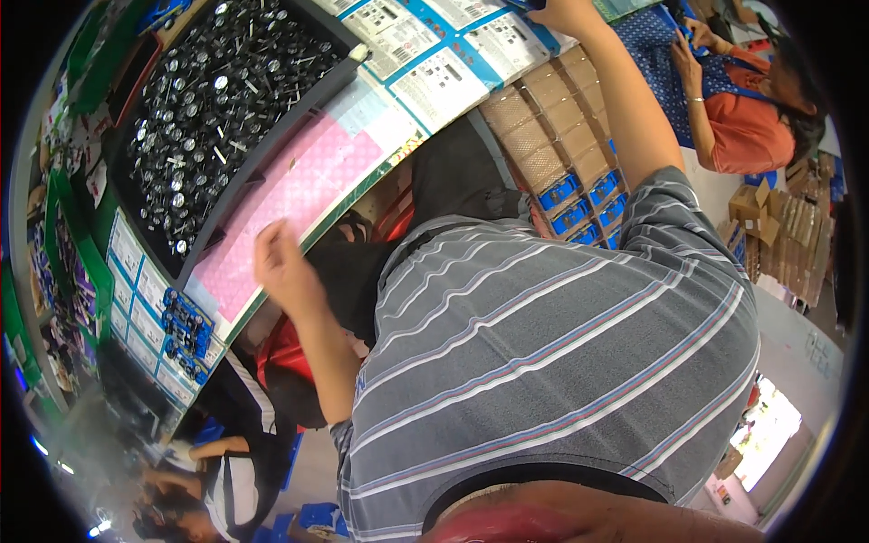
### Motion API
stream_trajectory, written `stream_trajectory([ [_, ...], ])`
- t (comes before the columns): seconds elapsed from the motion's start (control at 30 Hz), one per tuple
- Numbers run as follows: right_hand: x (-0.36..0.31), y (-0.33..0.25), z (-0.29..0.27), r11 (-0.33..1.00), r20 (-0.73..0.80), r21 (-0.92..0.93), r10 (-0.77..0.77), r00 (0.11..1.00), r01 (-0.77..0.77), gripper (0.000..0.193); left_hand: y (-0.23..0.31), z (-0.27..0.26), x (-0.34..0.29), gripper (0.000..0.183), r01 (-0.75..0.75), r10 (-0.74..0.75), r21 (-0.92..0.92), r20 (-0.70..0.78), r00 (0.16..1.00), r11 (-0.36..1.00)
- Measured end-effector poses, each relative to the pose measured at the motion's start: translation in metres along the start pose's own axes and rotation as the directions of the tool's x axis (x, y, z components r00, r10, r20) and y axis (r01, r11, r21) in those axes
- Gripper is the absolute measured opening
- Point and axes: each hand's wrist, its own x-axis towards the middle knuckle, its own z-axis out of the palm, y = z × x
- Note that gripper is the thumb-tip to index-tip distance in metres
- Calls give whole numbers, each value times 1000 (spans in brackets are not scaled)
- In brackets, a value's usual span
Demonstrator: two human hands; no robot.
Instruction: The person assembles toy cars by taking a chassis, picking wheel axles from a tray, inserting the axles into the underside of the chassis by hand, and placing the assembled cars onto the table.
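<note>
My left hand [285,271] is above the front edge of the workbench, beside a pink patterned sheet [303,176]. It is slightly blurred, with the fingers curled together; whatever they may hold is hidden. Beyond the sheet lies a large black tray [262,136] full of small black parts with shiny round discs and metal pins. My right arm stretches far out to the upper edge, where my right hand [557,16] is partly cut off. Its fingers close on a dark blue plastic part [523,4], mostly out of view.
Printed sheets with blue borders [444,77] cover the bench. Blue assemblies [186,330] lie at its left end. A divided carton [552,118] holds several blue pieces beside my right arm. One co-worker [747,127] sits at upper right, another [226,493] at lower left. Green bins [77,235] stand far left.
</note>
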Motion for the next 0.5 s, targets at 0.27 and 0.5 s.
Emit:
stream_trajectory([
  [0.27,-86,-172,-60,423,-69,858,-470,880,293,56,31,83,-24,77,342,182,-752,517,837,564],
  [0.5,41,-225,-53,678,-156,484,-555,817,553,22,16,42,-7,52,445,99,-818,509,855,365],
])
